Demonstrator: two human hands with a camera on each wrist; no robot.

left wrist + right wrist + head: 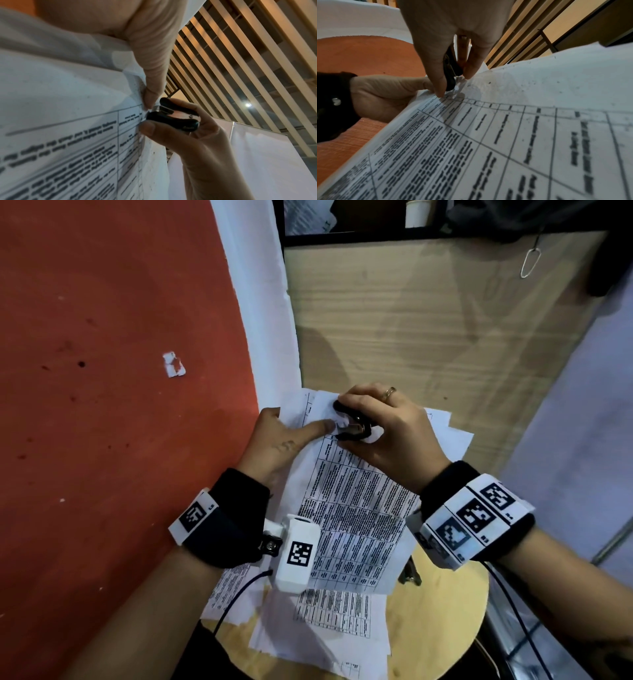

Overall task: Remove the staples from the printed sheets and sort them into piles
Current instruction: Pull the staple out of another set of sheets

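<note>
Head view: the right hand (pixel 387 436) pinches a black staple remover (pixel 352 426) between thumb and fingers, its tip on the far left corner of the printed sheets (pixel 356 515). The left hand (pixel 281 440) pinches that corner, thumb on top. More sheets (pixel 329 621) lie on the round stool (pixel 442 621) nearer.

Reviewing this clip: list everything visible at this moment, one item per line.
staple remover: one, black with metal jaws, at the sheets' top corner
printed sheets: one held set, white with black tables, lifted above the stool
loose sheets: several, white, printed, on the stool
round stool: one, light wood, under the papers
wall: orange-red, to the left
wooden panel: one, pale, behind the sheets
left hand: holds the sheets' corner, thumb on top
right hand: grips the staple remover
</note>
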